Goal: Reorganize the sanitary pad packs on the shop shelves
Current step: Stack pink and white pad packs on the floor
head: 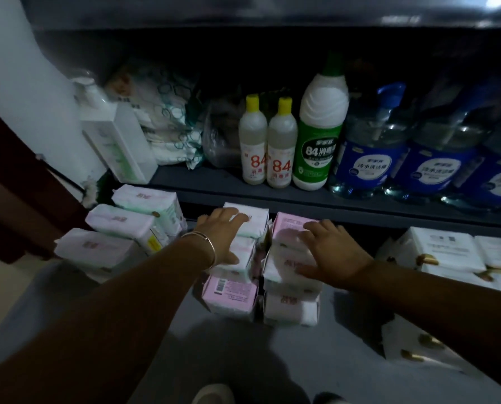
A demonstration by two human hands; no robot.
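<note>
Two stacks of sanitary pad packs stand side by side on the bottom shelf. My left hand (223, 233), with a bracelet on the wrist, rests flat on the top of the left stack (243, 258), fingers straight over a white pack. My right hand (329, 252) lies flat with spread fingers on the right stack (290, 228), over a pink pack. A pink pack (230, 295) and a white pack (291, 309) sit at the bottom front of the stacks. More white and green packs (118, 228) are stepped in a row to the left.
The shelf above holds two small yellow-capped bottles (268, 153), a big green-labelled bottle (319, 141), blue-labelled pump bottles (368, 153), a white box (118, 144) and wrapped packs (167, 123). White tissue packs (447, 252) lie to the right. A white wall (25, 83) stands at the left.
</note>
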